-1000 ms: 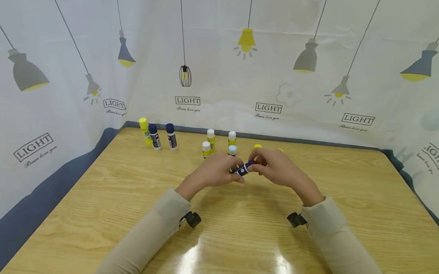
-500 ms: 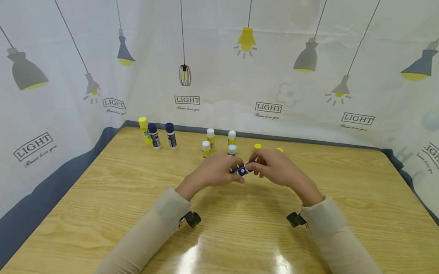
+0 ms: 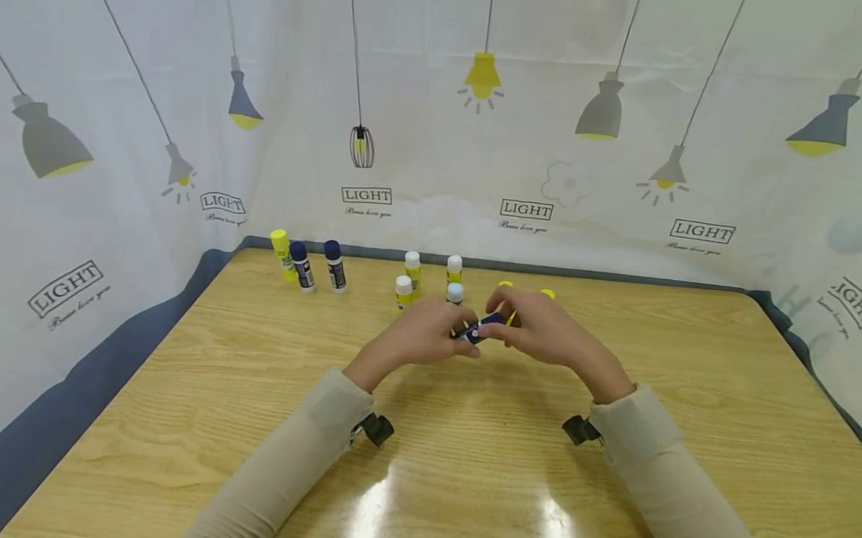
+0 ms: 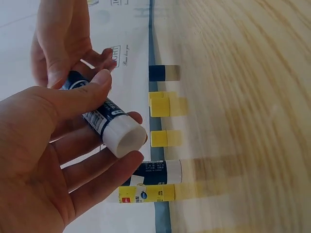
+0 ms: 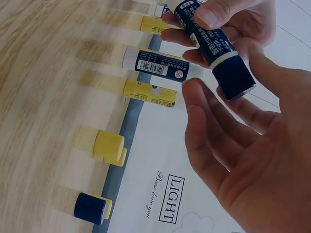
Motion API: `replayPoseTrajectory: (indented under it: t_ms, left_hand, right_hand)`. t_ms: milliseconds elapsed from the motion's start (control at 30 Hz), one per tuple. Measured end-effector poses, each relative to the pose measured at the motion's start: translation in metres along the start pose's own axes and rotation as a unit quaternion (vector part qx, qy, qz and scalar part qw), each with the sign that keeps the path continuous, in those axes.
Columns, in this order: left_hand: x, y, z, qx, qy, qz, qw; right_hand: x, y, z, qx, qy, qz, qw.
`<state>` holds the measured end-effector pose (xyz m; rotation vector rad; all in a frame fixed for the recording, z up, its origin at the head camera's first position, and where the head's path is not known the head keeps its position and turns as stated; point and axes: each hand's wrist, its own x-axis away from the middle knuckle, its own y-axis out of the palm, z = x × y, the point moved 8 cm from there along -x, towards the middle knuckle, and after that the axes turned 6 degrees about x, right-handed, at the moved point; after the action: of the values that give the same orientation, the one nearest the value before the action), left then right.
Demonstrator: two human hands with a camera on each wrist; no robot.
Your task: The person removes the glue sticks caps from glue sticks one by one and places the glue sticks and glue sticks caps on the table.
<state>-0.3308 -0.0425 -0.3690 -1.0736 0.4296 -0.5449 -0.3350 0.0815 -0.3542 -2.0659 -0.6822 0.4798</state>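
Note:
Over the middle of the table both hands meet at one navy glue stick (image 4: 99,116), held tilted. My left hand (image 3: 424,332) grips its barrel, thumb on top and fingers beneath; the white base (image 4: 126,136) points out past the fingers. At the other end, my right hand (image 3: 541,328) holds the stick by its navy cap (image 5: 234,77), with a white collar showing beside the cap. Behind the hands stand several white-topped glue sticks, among them a yellow one (image 3: 404,290) and a navy one (image 5: 155,64).
At the back left stand a yellow glue stick (image 3: 283,253) and two navy ones, one nearer the middle (image 3: 335,266). Beyond the right hand, loose yellow caps (image 5: 108,146) and a navy cap (image 5: 90,208) sit on the wooden table (image 3: 247,422). A lamp-print curtain (image 3: 436,172) lines the back.
The right thumb has slid slightly left along the glue stick, its fingers lifting a little, and more of the navy cap shows. The left hand stays almost still.

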Motion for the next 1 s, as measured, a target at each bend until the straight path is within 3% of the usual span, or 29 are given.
replayPoseTrajectory:
  t_ms: [267, 400, 633, 1000]
  left_hand:
    - [0.001, -0.001, 0.001, 0.005, -0.013, 0.005, 0.9999]
    - [0.001, -0.002, 0.002, 0.009, 0.000, 0.004, 1.0000]
    - [-0.001, 0.000, -0.002, 0.044, 0.018, -0.017, 0.9987]
    - [0.000, 0.002, -0.011, 0.090, -0.004, -0.036, 0.9953]
  right_hand:
    - [0.001, 0.000, 0.000, -0.017, 0.006, -0.006, 0.9998]
    - [0.002, -0.002, 0.000, -0.001, -0.011, 0.013, 0.9999]
    - [0.005, -0.014, -0.011, 0.022, -0.082, 0.071, 0.9938]
    - [0.007, -0.029, -0.008, 0.024, -0.083, 0.096, 0.9917]
